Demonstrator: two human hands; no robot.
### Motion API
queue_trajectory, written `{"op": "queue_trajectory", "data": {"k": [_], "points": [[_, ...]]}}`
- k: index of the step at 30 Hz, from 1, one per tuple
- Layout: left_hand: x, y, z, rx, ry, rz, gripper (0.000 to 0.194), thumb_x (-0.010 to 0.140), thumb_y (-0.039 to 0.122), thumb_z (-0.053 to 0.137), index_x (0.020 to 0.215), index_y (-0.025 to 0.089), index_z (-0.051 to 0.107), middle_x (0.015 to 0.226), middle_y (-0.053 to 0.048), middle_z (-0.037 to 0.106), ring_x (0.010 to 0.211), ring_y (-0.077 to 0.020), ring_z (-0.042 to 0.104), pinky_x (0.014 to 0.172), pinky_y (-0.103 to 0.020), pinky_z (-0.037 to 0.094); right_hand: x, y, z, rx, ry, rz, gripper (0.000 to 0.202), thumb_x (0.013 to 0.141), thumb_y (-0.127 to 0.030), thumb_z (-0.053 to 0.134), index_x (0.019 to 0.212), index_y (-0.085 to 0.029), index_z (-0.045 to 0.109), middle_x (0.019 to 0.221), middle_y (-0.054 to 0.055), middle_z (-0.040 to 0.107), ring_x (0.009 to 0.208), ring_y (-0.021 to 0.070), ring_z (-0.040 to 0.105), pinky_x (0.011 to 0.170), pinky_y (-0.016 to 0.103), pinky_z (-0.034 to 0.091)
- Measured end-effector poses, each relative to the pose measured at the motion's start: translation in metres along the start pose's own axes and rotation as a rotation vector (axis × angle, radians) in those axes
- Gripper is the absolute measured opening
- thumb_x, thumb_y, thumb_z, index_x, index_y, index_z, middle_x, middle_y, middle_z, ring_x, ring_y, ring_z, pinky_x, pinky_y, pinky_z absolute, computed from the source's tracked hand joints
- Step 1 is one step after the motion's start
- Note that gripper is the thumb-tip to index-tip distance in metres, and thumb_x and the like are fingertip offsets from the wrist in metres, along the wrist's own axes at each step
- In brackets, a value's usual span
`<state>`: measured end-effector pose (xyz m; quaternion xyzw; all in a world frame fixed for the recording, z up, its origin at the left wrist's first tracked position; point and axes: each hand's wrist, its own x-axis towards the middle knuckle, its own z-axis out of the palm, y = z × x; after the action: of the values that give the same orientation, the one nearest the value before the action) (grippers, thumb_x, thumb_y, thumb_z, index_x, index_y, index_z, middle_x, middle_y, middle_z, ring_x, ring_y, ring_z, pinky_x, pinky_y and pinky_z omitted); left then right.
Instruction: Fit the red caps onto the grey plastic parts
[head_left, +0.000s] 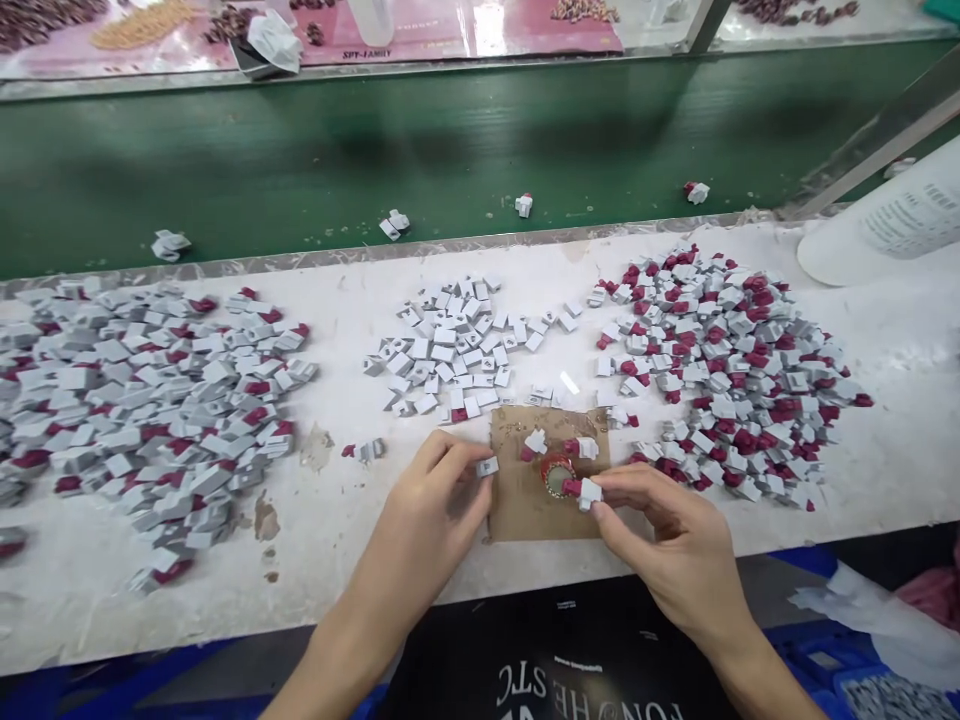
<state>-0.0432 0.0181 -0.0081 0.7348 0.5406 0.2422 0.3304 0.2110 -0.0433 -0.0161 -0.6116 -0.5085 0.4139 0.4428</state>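
Note:
My left hand (442, 500) pinches a small light-grey plastic block (487, 467) at the left edge of a brown cardboard piece (517, 510). Between thumb and fingers, my right hand (667, 530) grips a small white-and-maroon plastic part (590, 493). Its maroon end is over a small round red-rimmed container (557, 474) standing on the cardboard; whether it touches the contents I cannot tell. Two more white-and-maroon pieces lie on the cardboard behind the container. Just beyond is a pile of plain grey blocks (450, 345).
Heaps of grey-and-maroon parts lie on the left (150, 400) and right (735, 370) of the white table. A white bottle (885, 220) stands at the right back. Behind the table runs a green conveyor belt (300, 160) with a few parts on it.

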Motion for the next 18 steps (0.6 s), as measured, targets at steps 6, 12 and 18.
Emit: {"op": "queue_trajectory", "data": {"k": [6, 12, 18], "points": [[0.002, 0.012, 0.001, -0.33, 0.082, -0.082, 0.01, 0.103, 0.019, 0.074, 0.107, 0.028, 0.075, 0.125, -0.007, 0.079, 0.115, -0.0255, 0.078, 0.099, -0.043, 0.069, 0.003, -0.001, -0.003, 0.139, 0.034, 0.074, 0.008, 0.097, -0.025, 0.086, 0.1, -0.03, 0.09, 0.102, 0.007, 0.086, 0.091, 0.0251, 0.084, 0.077, 0.034, 0.073], [0.036, 0.044, 0.004, -0.812, -0.087, -0.181, 0.009, 0.101, 0.022, 0.084, 0.11, 0.024, 0.081, 0.11, -0.005, 0.085, 0.099, -0.0214, 0.084, 0.087, -0.033, 0.072, 0.023, -0.013, -0.003, 0.469, 0.066, 0.17, 0.013, 0.098, -0.032, 0.09, 0.109, -0.036, 0.09, 0.087, -0.001, 0.085, 0.071, 0.0201, 0.082, 0.068, 0.032, 0.071], [0.061, 0.055, 0.014, -0.985, -0.23, -0.232, 0.016, 0.099, 0.031, 0.09, 0.112, 0.021, 0.086, 0.102, -0.006, 0.087, 0.089, -0.02, 0.083, 0.073, -0.027, 0.068, 0.039, -0.025, 0.003, 0.558, 0.182, 0.124, 0.008, 0.093, -0.035, 0.095, 0.101, -0.036, 0.093, 0.102, 0.0, 0.088, 0.098, 0.0219, 0.084, 0.094, 0.035, 0.07]]}}
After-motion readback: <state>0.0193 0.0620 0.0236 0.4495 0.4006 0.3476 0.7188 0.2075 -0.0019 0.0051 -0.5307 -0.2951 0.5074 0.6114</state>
